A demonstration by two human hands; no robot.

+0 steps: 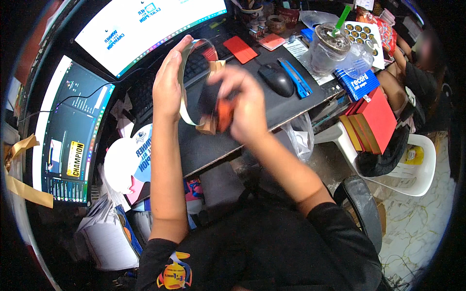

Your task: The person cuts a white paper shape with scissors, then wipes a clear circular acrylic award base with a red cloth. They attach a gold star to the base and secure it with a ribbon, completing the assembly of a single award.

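Above the keyboard (195, 72), my left hand (167, 85) is raised with its fingers straight and its palm against a thin, pale, bent strip (183, 97). The strip bows round toward my right hand (245, 99), partly see-through at its top. Tan tape-like pieces show at its upper end (217, 67) and near its lower end (207, 125). My right hand is smeared by motion, its fingers curled around an orange-red object (224, 114) whose kind I cannot make out. A dark patch lies between the hands, too blurred to name.
Right of my hands lie a black mouse (275, 80), a blue cutter knife (295, 78) and a red card (240, 49). A lidded plastic cup (330, 48) stands beyond. Two screens (150, 29) fill the left. Red books (376, 121) rest on a white chair (417, 179). Another person sits at far right.
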